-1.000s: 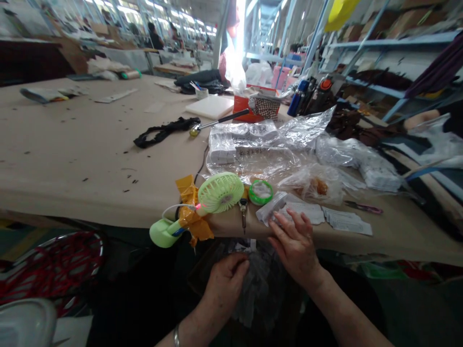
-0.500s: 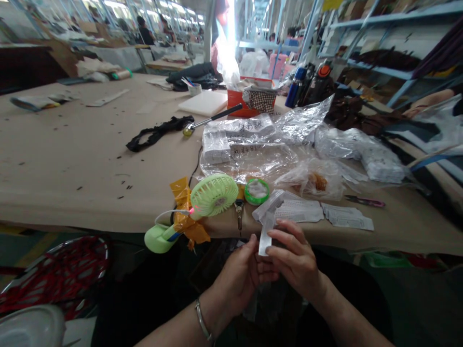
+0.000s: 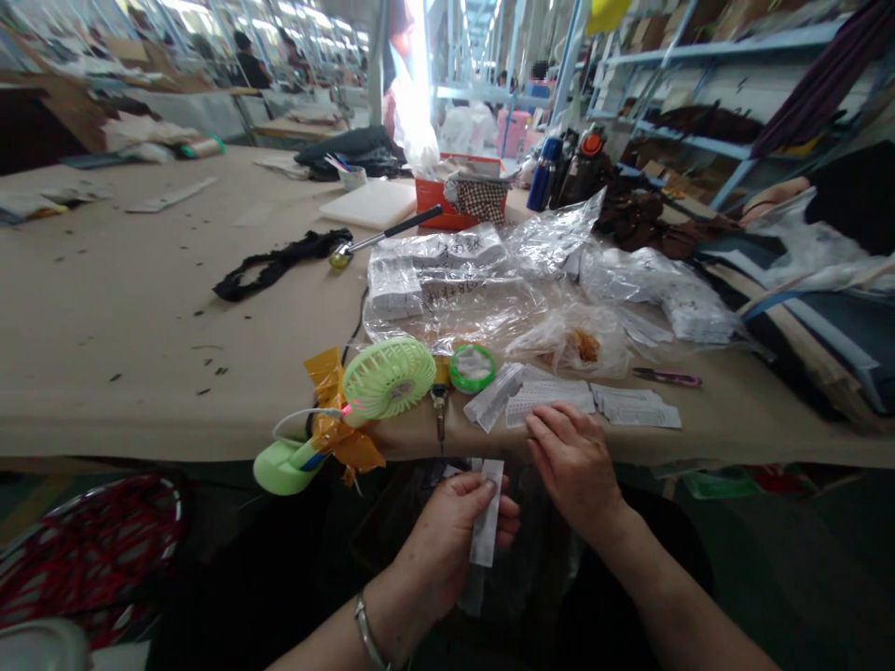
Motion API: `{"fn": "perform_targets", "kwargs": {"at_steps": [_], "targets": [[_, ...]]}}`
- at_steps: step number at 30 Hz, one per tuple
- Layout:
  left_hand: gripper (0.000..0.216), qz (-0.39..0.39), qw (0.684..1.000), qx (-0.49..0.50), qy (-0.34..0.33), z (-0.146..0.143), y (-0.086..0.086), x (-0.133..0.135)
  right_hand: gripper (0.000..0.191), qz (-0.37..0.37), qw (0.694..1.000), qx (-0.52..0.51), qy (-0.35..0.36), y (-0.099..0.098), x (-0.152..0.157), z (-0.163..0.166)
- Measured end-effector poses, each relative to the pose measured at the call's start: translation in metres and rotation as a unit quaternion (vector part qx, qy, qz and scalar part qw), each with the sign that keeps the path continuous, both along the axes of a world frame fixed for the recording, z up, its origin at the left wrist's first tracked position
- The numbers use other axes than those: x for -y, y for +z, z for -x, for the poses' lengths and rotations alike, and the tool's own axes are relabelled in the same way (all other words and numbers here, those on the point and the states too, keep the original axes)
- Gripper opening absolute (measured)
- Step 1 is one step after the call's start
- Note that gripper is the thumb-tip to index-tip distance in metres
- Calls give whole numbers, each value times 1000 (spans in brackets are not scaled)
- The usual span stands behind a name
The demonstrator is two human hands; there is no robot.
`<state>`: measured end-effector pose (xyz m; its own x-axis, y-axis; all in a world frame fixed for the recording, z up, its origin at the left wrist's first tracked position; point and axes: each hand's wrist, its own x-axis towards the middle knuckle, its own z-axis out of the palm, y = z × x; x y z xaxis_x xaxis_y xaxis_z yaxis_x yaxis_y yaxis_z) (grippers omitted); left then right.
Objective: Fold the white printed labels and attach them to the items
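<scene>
My left hand (image 3: 444, 536) is below the table's front edge, closed on a narrow whitish strip (image 3: 488, 527), with the thumb pressed on its upper part. Whether this strip is paper or a plastic sleeve is hard to tell. At the table edge my right hand (image 3: 580, 471) rests its fingertips on a stack of printed paper labels (image 3: 549, 395); its fingers are extended and hold nothing I can see. Translucent strips (image 3: 493, 399) lie just left of that stack. Another fanned group of labels (image 3: 638, 407) lies to the right.
A green fan (image 3: 390, 376) is taped at the edge, beside a screwdriver-like tool (image 3: 439, 410) and a green round tub (image 3: 473, 368). Behind are plastic bags (image 3: 454, 308). Thread snips (image 3: 667, 376) lie right. Another person's hand (image 3: 773, 198) shows at far right.
My right hand has left the strip and moved up onto the printed labels. The strip is now in my left hand, lower down. The whole view has shifted slightly to the right.
</scene>
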<state>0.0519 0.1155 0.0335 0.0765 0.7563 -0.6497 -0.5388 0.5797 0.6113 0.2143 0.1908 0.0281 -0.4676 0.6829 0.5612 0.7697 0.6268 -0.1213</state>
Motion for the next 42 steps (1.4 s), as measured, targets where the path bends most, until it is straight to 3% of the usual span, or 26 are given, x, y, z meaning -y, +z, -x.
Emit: {"fn": "perform_targets", "kwargs": {"at_steps": [7,14,22,33,35,37,40,42], "targets": [[10,-1,1000,-11,3,-2,5,1,12,-36,997,-63,30,-12,-5,-4],[13,15,999,24,-18,-4,18,-6,11,-42,980,-164,107,-12,-8,-11],[9,-23,993,116,1,-6,13,-9,16,71,937,-181,289,-10,34,0],[13,-34,990,137,-26,-3,15,-1,18,101,928,-162,319,-9,46,7],[15,-32,991,131,-25,-2,13,0,15,103,933,-148,311,-7,47,1],[17,-22,992,118,-36,-1,10,1,23,90,949,-140,268,-5,41,-12],[16,8,996,66,-52,0,4,3,38,16,989,-122,87,-7,22,-47],[14,17,997,54,-54,-1,1,4,47,-35,995,-71,-57,-12,8,-73]]}}
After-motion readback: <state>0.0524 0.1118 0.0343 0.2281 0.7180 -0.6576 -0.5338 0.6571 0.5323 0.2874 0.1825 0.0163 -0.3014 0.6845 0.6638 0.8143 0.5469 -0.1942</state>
